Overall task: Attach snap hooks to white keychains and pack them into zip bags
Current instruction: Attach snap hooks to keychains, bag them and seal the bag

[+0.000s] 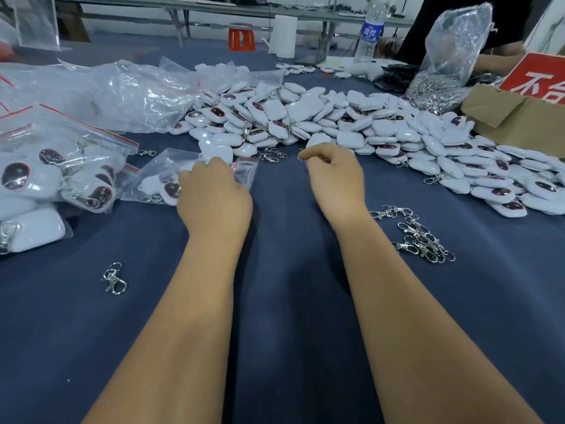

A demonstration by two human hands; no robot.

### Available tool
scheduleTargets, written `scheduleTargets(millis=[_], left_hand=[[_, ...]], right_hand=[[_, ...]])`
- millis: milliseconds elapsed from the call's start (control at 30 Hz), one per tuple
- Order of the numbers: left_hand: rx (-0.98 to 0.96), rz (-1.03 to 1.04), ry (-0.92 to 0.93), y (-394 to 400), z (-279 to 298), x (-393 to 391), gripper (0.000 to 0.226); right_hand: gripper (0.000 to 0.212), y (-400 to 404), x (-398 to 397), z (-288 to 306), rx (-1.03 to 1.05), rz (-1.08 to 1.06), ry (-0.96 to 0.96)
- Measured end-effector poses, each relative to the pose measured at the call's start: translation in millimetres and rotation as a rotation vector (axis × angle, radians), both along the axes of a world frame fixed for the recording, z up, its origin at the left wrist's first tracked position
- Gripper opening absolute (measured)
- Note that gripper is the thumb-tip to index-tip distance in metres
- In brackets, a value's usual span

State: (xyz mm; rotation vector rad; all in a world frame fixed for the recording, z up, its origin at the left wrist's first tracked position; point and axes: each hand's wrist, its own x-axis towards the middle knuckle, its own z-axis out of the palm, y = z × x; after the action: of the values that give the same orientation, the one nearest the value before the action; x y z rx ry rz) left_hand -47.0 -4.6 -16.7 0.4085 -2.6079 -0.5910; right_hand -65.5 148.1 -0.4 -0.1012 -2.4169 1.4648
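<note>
Single head-worn view, wide-angle, looking forward and steeply down from above the near edge of a dark blue cloth-covered table. Both bare forearms running up from the bottom edge, left hand and right hand near mid-frame, close under the lens. Farther off, a broad heap of white rounded plastic keychains across the middle, and at the top a clear plastic water bottle. Straight lines bending toward the borders. No second view sharing the scene.

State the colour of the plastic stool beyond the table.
Orange-red, seen in the head view: the stool.
</note>
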Motion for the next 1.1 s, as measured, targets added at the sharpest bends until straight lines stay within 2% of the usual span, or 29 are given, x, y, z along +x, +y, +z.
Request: scheduleTargets(millis=[67, 200, 300, 367, 467, 667, 833, 1033, 1100], left_hand=[[-0.061, -0.06, -0.024, 6.2, 0.0, 0.2, 0.028], [-0.056, -0.118, -0.06, 13.2, -2.2, -3.3, 0.029], [-0.042, -0.104, -0.063, 14.4, -2.9, -5.1, 0.029], [-0.034, -0.101, -0.069, 15.5, -2.6, -5.3, 0.027], [-0.037, -0.1, -0.088, 16.7, -2.1, -6.5, 0.025], [-0.046, -0.107, -0.11, 18.1, -0.2, -6.3, 0.025], [-0.05, -0.063, -0.095, 15.2, 1.3, -5.7, 0.029], [-0.052, -0.015, -0.049, 10.3, 1.0, -0.6, 0.033], [-0.057, -0.082, 0.072, 11.4, 1.4, 1.5, 0.037]], right_hand=[[0.037, 18.9, -15.8, 5.0, 0.051, -0.089, 0.006], [0.05, 62.5, -53.5, 16.2, 0.318, -0.327, 0.011], [0.056, 83.9, -79.4, 21.6, 0.323, -0.474, -0.092], [0.061, 88.9, -93.2, 22.3, 0.315, -0.467, -0.229], [0.067, 79.0, -102.0, 13.7, 0.539, -0.317, -0.412], [0.06, 36.5, -87.8, 10.8, 0.687, -0.142, -0.334], [0.058, 17.0, -46.9, -9.0, 0.607, -0.029, -0.163], [0.034, 17.4, -13.8, -17.6, 0.605, -0.134, -0.009], [0.033, 16.6, -6.4, -17.3, 0.616, -0.16, 0.019]])
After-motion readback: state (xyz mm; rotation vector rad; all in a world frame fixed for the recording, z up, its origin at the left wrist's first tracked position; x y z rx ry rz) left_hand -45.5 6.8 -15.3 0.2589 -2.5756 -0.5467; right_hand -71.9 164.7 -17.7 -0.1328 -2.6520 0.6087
